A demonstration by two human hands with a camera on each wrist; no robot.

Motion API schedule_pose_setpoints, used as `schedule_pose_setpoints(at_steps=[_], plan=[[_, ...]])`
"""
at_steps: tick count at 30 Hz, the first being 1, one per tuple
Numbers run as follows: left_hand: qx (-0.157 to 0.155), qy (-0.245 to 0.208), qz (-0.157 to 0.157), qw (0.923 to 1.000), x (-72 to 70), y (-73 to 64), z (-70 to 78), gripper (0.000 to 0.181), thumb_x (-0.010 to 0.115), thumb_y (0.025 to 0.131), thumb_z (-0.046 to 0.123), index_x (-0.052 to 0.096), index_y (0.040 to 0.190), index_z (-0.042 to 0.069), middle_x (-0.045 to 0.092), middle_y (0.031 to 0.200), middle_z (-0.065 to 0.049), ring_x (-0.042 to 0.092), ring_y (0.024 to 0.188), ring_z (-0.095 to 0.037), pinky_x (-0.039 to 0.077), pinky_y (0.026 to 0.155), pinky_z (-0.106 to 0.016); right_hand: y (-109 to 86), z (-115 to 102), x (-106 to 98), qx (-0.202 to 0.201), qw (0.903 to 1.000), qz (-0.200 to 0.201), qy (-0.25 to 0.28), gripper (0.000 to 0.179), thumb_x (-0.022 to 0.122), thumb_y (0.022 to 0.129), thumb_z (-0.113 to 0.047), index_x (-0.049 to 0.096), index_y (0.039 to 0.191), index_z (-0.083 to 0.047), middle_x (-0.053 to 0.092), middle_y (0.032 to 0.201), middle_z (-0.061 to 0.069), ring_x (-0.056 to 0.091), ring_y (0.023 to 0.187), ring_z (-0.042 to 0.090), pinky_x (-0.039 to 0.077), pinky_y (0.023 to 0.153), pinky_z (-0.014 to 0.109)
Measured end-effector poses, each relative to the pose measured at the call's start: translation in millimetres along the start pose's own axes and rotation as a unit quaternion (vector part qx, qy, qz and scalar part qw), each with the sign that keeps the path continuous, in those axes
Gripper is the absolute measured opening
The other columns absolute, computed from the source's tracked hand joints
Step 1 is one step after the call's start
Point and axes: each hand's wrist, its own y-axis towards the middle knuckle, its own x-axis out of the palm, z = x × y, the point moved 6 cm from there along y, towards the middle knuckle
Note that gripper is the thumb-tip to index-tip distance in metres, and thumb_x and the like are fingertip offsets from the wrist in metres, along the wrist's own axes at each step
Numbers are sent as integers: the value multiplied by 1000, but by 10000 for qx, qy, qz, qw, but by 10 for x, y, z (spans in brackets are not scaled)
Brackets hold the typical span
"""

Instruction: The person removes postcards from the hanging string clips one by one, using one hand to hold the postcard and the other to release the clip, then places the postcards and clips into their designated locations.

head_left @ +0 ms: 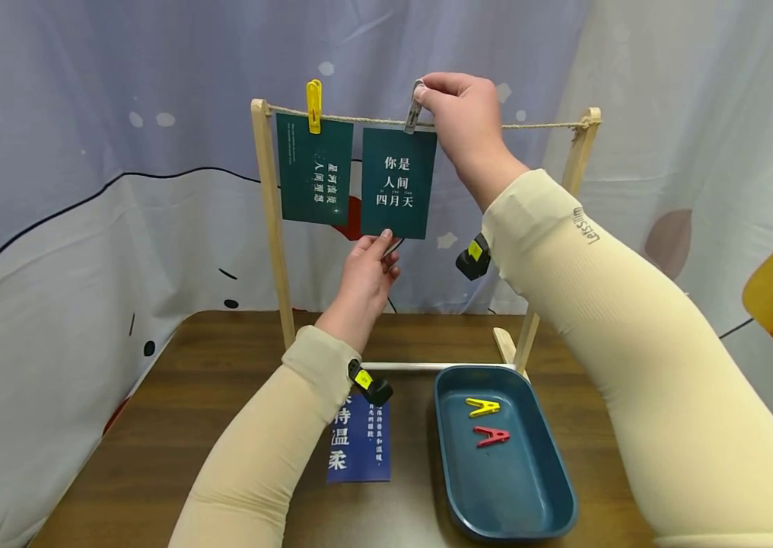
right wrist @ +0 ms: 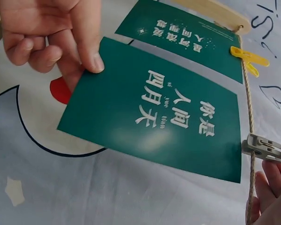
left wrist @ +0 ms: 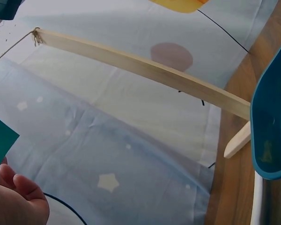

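A dark green card [head_left: 398,183] with white characters hangs at the rope [head_left: 516,125], its top edge at a grey clothespin [head_left: 414,108]. My right hand [head_left: 467,114] pinches that clothespin by its upper end. Below, my left hand [head_left: 369,274] pinches the card's lower edge, thumb in front, as the right wrist view shows with the left hand [right wrist: 61,37] at one corner. Beside it, another green card [head_left: 315,169] hangs from the rope under a yellow clothespin [head_left: 314,106]. In the left wrist view only a corner of the held card [left wrist: 1,138] shows.
The rope spans a wooden frame [head_left: 270,221] standing on the brown table [head_left: 222,426]. A blue tray [head_left: 510,487] in front holds a yellow clothespin [head_left: 482,407] and a red clothespin [head_left: 492,436]. A blue card [head_left: 359,449] lies under my left forearm. Behind hangs a patterned curtain [head_left: 119,251].
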Motion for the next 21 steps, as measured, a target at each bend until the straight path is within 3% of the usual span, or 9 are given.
schedule_pose_setpoints(at_steps=[11,17,21], plan=[[-117,344,129,9993,-47,-33,-71,25,63,97,34,68,115,18,63,111,-5,53,92,-18,45,75,-27,-40,-98,-171,-167,9947,535,867,23,63,98,-22,73,117,-12,63,117,-2,51,111,7,40,89,18],[-294,613,193,9975,-86,-136,-194,26,62,98,34,66,116,16,59,111,-5,51,92,-19,44,74,-28,-124,-63,-214,-404,9926,511,1028,26,63,99,-22,69,121,-12,62,112,0,53,106,8,42,87,18],[-363,861,110,9956,-167,-237,-314,29,63,98,33,63,119,13,59,110,-6,52,87,-17,45,77,-29,-282,22,-238,-622,9923,427,981,28,65,97,-22,67,123,-11,62,111,0,54,104,10,44,90,21]])
